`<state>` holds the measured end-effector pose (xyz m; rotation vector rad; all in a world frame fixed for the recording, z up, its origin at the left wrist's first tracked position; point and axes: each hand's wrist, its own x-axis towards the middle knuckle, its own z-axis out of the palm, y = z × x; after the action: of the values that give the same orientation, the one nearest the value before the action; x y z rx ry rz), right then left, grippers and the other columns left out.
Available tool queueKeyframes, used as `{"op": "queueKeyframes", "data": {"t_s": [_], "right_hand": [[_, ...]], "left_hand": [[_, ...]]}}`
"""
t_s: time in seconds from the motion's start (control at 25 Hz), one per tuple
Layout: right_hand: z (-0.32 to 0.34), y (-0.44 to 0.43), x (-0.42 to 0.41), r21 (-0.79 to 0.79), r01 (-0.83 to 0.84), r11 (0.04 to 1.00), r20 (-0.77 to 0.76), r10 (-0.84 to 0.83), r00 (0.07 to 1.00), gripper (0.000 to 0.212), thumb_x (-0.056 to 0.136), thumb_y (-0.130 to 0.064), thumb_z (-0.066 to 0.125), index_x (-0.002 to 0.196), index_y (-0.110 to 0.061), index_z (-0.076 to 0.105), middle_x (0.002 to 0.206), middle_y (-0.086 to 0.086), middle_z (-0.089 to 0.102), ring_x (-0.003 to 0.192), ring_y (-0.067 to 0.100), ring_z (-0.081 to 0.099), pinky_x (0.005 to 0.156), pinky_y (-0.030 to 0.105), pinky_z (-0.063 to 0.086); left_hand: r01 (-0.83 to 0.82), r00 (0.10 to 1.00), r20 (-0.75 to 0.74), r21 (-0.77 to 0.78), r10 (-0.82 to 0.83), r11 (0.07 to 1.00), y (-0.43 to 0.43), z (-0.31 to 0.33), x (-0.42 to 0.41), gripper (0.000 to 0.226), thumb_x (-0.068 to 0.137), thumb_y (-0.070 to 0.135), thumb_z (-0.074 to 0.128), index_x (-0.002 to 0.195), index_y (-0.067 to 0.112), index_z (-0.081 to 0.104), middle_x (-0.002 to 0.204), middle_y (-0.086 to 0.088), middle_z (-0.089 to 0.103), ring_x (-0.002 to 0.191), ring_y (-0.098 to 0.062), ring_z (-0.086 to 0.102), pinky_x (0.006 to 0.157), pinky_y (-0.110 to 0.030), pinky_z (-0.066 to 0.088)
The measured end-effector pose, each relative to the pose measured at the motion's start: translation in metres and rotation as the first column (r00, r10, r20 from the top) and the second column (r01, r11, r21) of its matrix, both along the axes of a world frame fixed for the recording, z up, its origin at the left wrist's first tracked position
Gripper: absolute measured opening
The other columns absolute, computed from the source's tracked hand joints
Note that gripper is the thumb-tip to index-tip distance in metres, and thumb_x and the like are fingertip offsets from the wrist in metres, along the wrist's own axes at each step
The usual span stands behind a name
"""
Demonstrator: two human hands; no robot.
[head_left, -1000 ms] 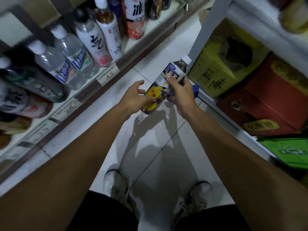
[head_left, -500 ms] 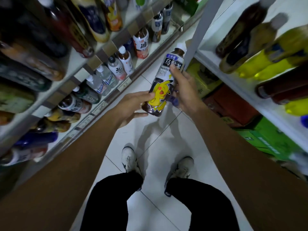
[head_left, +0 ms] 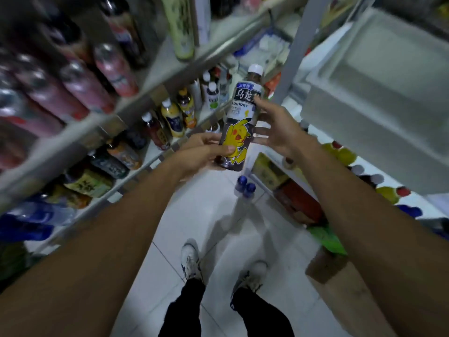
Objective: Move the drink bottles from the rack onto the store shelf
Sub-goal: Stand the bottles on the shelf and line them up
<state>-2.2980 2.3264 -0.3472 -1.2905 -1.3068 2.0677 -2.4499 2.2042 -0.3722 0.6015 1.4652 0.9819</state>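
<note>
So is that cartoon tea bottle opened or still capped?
Capped: the tea bottle has its white cap on top, and dark tea fills it. Whether the seal is unbroken, cannot tell.

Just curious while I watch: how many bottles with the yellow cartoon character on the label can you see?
1. The yellow-character bottle is upright between the hands: left hand grips its lower part, right hand is open beside the label. The blurred shelves may hide others.

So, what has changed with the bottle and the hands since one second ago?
The left hand has closed around the base of the tea bottle; the right hand has opened, fingers only touching its side. The bottle was raised. It stays upright, cap on.
</note>
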Motion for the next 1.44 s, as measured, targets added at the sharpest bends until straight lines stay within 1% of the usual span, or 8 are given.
{"op": "queueKeyframes", "data": {"t_s": [0.16,0.52,0.6,0.76,0.92,1.08,1.28,1.44], "right_hand": [[0.091,0.015,-0.001,0.179,-0.121,0.976,-0.060,0.134,0.989,0.023,0.093,-0.033,0.064,0.114,-0.026,0.059,0.109,0.005,0.065,0.089,0.022,0.067,0.071,0.034,0.060],[0.235,0.031,-0.010,0.461,-0.107,0.881,-0.129,0.185,0.974,0.041,0.085,-0.020,0.076,0.119,-0.005,0.059,0.103,0.009,0.074,0.089,0.023,0.074,0.073,0.036,0.061],[0.264,0.028,-0.020,0.487,-0.127,0.864,-0.155,0.228,0.961,0.054,0.080,-0.025,0.080,0.124,-0.005,0.057,0.107,0.010,0.074,0.094,0.025,0.073,0.082,0.043,0.060],[0.318,0.022,-0.039,0.607,-0.175,0.775,-0.175,0.345,0.922,0.061,0.074,-0.039,0.083,0.127,-0.020,0.057,0.118,0.002,0.071,0.105,0.021,0.070,0.094,0.048,0.052],[0.345,0.017,-0.057,0.694,-0.256,0.673,-0.056,0.404,0.913,0.087,0.065,-0.049,0.087,0.138,-0.030,0.044,0.124,0.000,0.066,0.106,0.020,0.068,0.085,0.047,0.059],[0.343,0.018,-0.087,0.721,-0.232,0.653,-0.043,0.375,0.926,0.064,0.069,-0.047,0.084,0.121,-0.025,0.056,0.114,-0.003,0.068,0.098,0.019,0.070,0.087,0.047,0.058],[0.344,0.022,-0.134,0.766,-0.242,0.595,-0.005,0.382,0.924,0.042,0.079,-0.040,0.079,0.113,-0.026,0.059,0.099,-0.012,0.068,0.088,0.005,0.067,0.068,0.021,0.054],[0.336,0.045,-0.184,0.751,-0.241,0.614,-0.021,0.386,0.922,0.041,0.082,-0.034,0.078,0.116,-0.024,0.058,0.108,-0.004,0.070,0.096,0.012,0.068,0.075,0.026,0.056]], "left_hand": [[-0.031,0.997,-0.060,0.151,0.040,0.988,0.015,0.092,0.002,0.032,0.077,0.010,0.078,0.106,0.008,0.065,0.098,-0.005,0.073,0.089,-0.021,0.071,0.072,-0.041,0.060],[-0.050,0.975,-0.195,0.288,0.109,0.956,0.011,0.255,0.001,0.036,0.081,0.006,0.071,0.117,0.004,0.062,0.103,-0.008,0.073,0.087,-0.021,0.072,0.071,-0.027,0.058],[-0.001,0.943,-0.319,0.294,0.099,0.956,0.003,0.290,-0.006,0.033,0.083,0.006,0.070,0.114,0.006,0.063,0.090,-0.001,0.073,0.072,-0.007,0.069,0.057,-0.015,0.052],[-0.008,0.864,-0.461,0.390,0.203,0.921,-0.006,0.340,-0.021,0.036,0.079,0.008,0.075,0.113,0.004,0.065,0.099,-0.005,0.073,0.079,-0.011,0.068,0.068,-0.022,0.052],[-0.004,0.828,-0.495,0.465,0.264,0.885,-0.008,0.369,-0.034,0.027,0.081,0.005,0.072,0.108,0.008,0.066,0.099,-0.004,0.073,0.080,-0.009,0.070,0.068,-0.019,0.055],[-0.021,0.796,-0.517,0.496,0.315,0.868,-0.006,0.372,-0.051,0.031,0.082,0.005,0.071,0.113,0.005,0.064,0.099,-0.004,0.072,0.077,-0.005,0.070,0.063,-0.015,0.052],[-0.073,0.757,-0.495,0.584,0.426,0.808,0.006,0.355,-0.084,0.034,0.081,0.002,0.071,0.114,0.005,0.061,0.096,0.002,0.069,0.079,-0.002,0.069,0.068,-0.015,0.053],[-0.017,0.667,-0.603,0.576,0.438,0.817,0.023,0.342,-0.142,0.043,0.082,0.014,0.074,0.122,0.009,0.061,0.108,-0.002,0.070,0.096,-0.012,0.068,0.091,-0.034,0.054]]}}
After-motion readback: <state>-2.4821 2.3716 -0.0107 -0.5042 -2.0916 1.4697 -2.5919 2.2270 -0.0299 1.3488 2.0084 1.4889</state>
